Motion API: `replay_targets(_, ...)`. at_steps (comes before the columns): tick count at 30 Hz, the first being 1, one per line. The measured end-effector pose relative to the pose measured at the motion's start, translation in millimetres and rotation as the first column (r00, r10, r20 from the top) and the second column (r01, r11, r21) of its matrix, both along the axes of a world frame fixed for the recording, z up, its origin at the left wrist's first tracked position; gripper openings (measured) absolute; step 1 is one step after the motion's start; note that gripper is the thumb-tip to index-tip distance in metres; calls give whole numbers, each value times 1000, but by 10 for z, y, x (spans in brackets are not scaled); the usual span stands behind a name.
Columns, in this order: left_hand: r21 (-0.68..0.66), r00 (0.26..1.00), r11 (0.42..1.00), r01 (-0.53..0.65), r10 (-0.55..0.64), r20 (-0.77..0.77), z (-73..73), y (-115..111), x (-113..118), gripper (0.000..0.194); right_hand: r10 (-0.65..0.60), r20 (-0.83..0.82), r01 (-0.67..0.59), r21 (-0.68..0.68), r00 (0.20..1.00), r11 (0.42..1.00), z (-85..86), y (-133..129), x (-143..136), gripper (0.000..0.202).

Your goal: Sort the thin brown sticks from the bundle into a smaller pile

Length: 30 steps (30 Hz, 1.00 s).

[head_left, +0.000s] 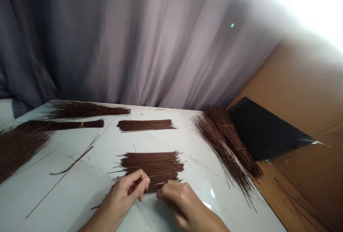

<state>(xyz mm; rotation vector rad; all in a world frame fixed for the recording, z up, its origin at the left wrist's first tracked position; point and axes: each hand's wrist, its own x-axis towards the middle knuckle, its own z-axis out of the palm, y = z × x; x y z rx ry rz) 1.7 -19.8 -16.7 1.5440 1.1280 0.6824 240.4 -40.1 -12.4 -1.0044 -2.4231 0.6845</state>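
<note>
A flat layer of thin brown twigs (152, 166) lies side by side on the white table, their ends uneven. My left hand (131, 189) is over its near left part, thumb and forefinger pinched together. My right hand (179, 198) rests close by at the near right edge, fingers curled and closed, fingertips hidden. A thin dark twig (150, 193) shows in the gap between both hands; whether either one grips it I cannot make out.
A smaller twig stack (146, 125) lies behind. Long bundles cover the left, one tied bundle (92, 124) among them; loose twigs (72, 162) lie nearer. Tied bundles (227, 139) lean along the right edge, beside a black sheet (262, 128) and cardboard (302, 92). A grey curtain (150, 39) hangs behind.
</note>
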Motion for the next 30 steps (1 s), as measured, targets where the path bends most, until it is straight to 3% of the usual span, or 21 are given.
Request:
replay_targets(3,-111,987,981,158,-153,52,43,-108,74,38,-60,-23,58,-61,998,996,61,106,28,19)
replay_targets(5,-150,961,949,276,-275,26,36,-150,132,35,-74,-29,74,1,997,997,141,130,28,20)
replay_targets(6,-119,961,954,274,-277,-16,25,-150,148,35,-62,-23,63,55,998,996,169,115,18,20)
replay_targets(8,-31,978,982,184,-186,-91,0,-114,142,37,-11,-3,11,146,1000,989,177,46,-17,21)
replay_targets(10,9,994,998,60,-59,-94,-7,-59,89,38,41,-33,-36,154,999,987,124,-31,-57,20)
replay_targets(12,-6,999,1000,23,-23,-44,19,-26,17,37,61,-93,-56,63,994,996,53,-63,-79,18)
replay_targets(15,-70,999,997,16,-13,49,117,-38,-65,41,-8,-132,-3,-84,991,996,0,-6,-72,17)
replay_targets(17,-165,995,986,35,-18,102,197,-59,-86,40,-67,-133,57,-84,989,995,-4,60,-63,18)
replay_targets(21,-172,992,983,60,-39,119,253,-61,-79,45,-94,-113,107,121,989,987,-49,122,-77,17)
replay_targets(25,-119,994,993,-21,33,100,102,-17,-57,45,-129,-32,132,331,991,934,-149,105,-102,16)
replay_targets(30,-25,992,995,-95,97,86,-50,58,-72,39,-165,33,137,413,986,900,-169,88,-131,15)
